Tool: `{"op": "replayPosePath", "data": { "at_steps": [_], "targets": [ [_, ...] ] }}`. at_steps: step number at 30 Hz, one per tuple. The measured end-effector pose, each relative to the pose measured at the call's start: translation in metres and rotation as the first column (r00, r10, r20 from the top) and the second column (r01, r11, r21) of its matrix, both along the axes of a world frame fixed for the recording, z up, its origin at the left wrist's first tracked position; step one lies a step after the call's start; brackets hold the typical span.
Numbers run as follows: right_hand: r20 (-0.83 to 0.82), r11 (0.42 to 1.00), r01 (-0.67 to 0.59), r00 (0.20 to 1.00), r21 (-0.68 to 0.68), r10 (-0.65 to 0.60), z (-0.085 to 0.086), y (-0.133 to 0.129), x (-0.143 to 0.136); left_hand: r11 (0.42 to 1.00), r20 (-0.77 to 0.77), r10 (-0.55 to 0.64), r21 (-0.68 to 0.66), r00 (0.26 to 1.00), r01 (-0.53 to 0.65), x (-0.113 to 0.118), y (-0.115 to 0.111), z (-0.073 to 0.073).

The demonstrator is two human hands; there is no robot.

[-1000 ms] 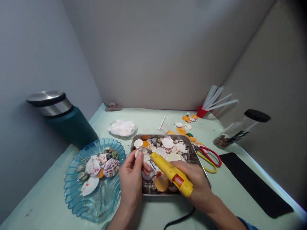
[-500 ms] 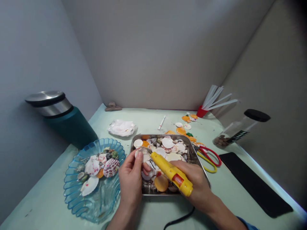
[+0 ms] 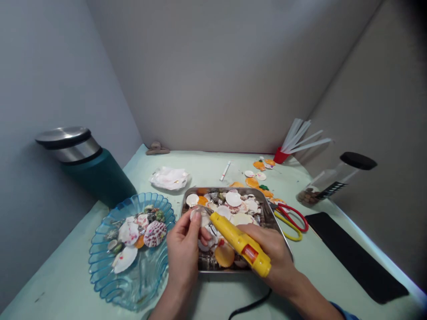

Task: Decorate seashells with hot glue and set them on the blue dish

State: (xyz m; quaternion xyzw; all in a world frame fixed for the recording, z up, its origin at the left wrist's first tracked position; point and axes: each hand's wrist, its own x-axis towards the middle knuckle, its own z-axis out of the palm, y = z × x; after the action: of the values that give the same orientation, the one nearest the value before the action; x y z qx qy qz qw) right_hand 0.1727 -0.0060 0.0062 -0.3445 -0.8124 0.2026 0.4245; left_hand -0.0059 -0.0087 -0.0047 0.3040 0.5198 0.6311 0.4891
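My right hand (image 3: 271, 251) is wrapped round a yellow glue gun (image 3: 238, 240), its metal nozzle pointing up and left. Between the thumb and fingers of my left hand (image 3: 187, 240) is a pale shell (image 3: 196, 215), partly covered by the thumb. The nozzle tip is at or very near this shell; whether they touch I cannot tell. Both hands are over a metal tray (image 3: 228, 272) of mixed shells, among them an orange scallop shell (image 3: 224, 256) and a white shell (image 3: 233, 199). Left of my left hand lies a blue shell-shaped dish (image 3: 147, 284) holding several shells.
A teal bottle (image 3: 100, 175) stands at the left, near a plastic packet (image 3: 170, 178). Behind the tray lies a white marker (image 3: 225, 171). On the right are scissors (image 3: 290, 222), a red cup of glue sticks (image 3: 281, 155), a clear jar (image 3: 328, 182) and a black strip (image 3: 355, 255).
My left hand and the shell have shifted slightly right. The glue gun has moved a little right and down, still in my right hand. Everything else lies as before.
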Motion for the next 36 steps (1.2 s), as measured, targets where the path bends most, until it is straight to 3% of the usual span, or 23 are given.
{"op": "replayPosePath", "data": {
  "at_steps": [10, 36],
  "targets": [
    [-0.005, 0.999, 0.016, 1.0, -0.029, -0.016, 0.0, -0.001, -0.0009, 0.998, -0.035, -0.065, -0.009, 0.997, 0.064, 0.0013, 0.0, 0.0011],
    [0.011, 0.999, 0.004, 1.0, -0.037, -0.004, -0.001, -0.0004, -0.0001, 0.996, -0.046, -0.086, -0.001, 0.995, 0.086, 0.0016, -0.0005, 0.0032]
  ]
}}
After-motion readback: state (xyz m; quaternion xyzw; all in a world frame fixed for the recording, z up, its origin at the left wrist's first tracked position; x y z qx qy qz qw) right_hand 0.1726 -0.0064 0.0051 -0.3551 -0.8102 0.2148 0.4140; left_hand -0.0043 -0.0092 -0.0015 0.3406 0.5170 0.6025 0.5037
